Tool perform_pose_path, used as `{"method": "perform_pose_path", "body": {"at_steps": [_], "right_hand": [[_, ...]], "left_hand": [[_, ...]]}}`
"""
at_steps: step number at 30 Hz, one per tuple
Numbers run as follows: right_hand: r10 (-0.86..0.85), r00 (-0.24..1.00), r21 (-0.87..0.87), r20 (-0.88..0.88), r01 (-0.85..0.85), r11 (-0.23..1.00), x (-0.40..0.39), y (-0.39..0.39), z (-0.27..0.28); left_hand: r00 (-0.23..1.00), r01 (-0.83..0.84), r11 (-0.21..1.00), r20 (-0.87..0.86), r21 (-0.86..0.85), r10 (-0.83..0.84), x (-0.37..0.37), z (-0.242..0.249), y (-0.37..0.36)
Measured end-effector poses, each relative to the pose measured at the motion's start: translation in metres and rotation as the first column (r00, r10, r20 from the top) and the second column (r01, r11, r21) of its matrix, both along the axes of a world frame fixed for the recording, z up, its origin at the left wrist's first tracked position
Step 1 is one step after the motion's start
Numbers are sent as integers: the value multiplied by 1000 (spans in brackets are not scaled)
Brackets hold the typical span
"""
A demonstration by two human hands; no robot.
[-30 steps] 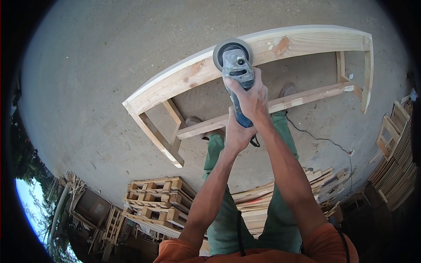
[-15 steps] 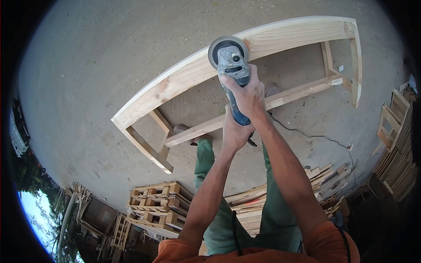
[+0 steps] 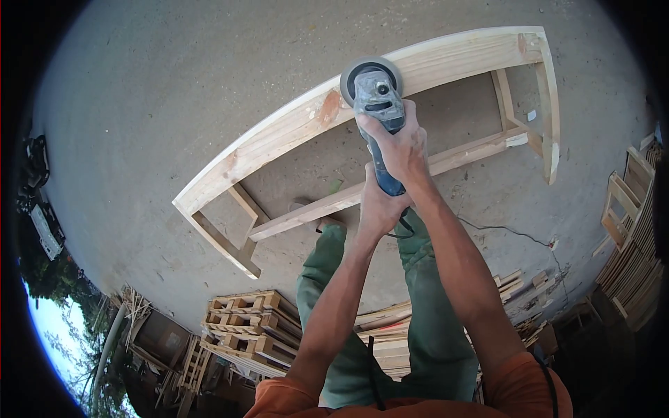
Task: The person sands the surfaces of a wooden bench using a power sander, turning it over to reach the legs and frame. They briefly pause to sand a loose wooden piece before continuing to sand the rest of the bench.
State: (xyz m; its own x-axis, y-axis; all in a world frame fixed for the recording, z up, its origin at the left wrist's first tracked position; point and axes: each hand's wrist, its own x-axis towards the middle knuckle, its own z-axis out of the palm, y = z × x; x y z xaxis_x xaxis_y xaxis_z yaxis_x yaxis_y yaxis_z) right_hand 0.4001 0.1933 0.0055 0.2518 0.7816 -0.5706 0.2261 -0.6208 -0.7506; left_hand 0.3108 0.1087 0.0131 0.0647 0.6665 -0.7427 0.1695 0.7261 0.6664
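An angle grinder (image 3: 380, 104) with a round grey disc rests over the top board (image 3: 300, 125) of a pale wooden frame. My right hand (image 3: 404, 143) wraps around the grinder's body just behind its head. Lower down, my left hand (image 3: 380, 207) grips the rear end of the handle. The disc covers a stretch of the board near its middle, and its underside is hidden. A brown knot shows in the wood just left of the disc. Beneath my arms runs the frame's lower rail (image 3: 313, 207).
A dark power cord (image 3: 502, 228) trails over the concrete floor to the right. Wooden pallets (image 3: 251, 320) are stacked behind at lower left, with loose planks (image 3: 387, 334) beside them. More stacked timber (image 3: 631, 251) stands at far right.
Both hands and the grinder have shifted right along the board, uncovering the brown knot. The wooden frame appears slightly further left in view, and my legs have changed position.
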Motion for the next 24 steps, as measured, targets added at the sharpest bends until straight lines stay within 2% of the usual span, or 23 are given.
{"method": "perform_pose_path", "body": {"at_steps": [1, 4, 8, 10, 12, 17, 19, 21, 22, 24], "right_hand": [[-19, 999, -13, -39, 18, 1000, 8, 3, 3], [8, 1000, 33, -3, -8, 999, 22, 6, 2], [1, 999, 17, 32, -2, 1000, 31, 17, 2], [-42, 999, -14, -4, 42, 999, 36, 22, 3], [-76, 997, -22, -20, 75, 997, 47, 21, 5], [-109, 994, -4, -20, 109, 994, 79, 23, 4], [-52, 999, -43, -10, 51, 998, 91, 28, 9], [-69, 998, -11, -12, 69, 998, 102, 40, 7], [-97, 995, -22, -19, 97, 995, 106, 36, 8], [-85, 996, -48, -36, 83, 995, 123, 38, 8]], "left_hand": [[1000, -1, 1000, 1, 1, 1, 8, -2, -1], [1000, -6, 999, -3, 47, 6, 24, -1, 3], [1000, 1, 1000, -7, 5, 0, 32, 1, 15], [1000, -5, 1000, 1, 3, 5, 36, 2, 22], [996, 87, 992, -2, -97, -87, 43, 5, 28], [997, 76, 995, 2, -59, -76, 76, 5, 30], [997, 74, 995, 8, -63, -74, 85, 7, 25], [998, 48, 997, 29, 64, -50, 97, 0, 35], [999, 47, 998, 19, 51, -48, 104, 2, 39], [997, 76, 993, 9, -91, -75, 121, 8, 47]]}}
